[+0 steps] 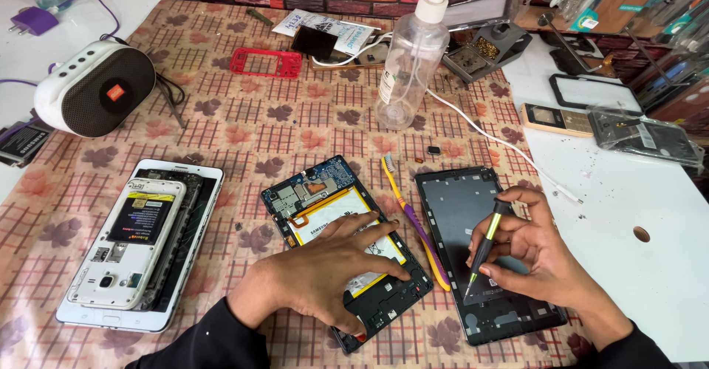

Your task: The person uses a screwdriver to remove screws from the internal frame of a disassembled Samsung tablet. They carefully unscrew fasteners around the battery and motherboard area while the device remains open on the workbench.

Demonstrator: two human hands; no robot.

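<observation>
Black-and-green screwdriver (484,247) pinched in right hand (535,254), tip on the black back cover (458,206); left hand (325,273) spread flat on the opened tablet (325,192).

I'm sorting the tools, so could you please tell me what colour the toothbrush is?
The toothbrush is yellow and purple, clearest in the head view.

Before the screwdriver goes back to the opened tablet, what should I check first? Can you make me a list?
1. Left hand presses flat on the opened tablet: ok.
2. Right hand grips the screwdriver firmly: ok.
3. Screwdriver tip points down over the black back cover: ok.
4. Toothbrush lies between the tablet and the cover, clear of both hands: ok.
5. Loose screws kept safe: cannot tell, too small to see.
6. Spray bottle stands upright, away from the hands: ok.
</observation>
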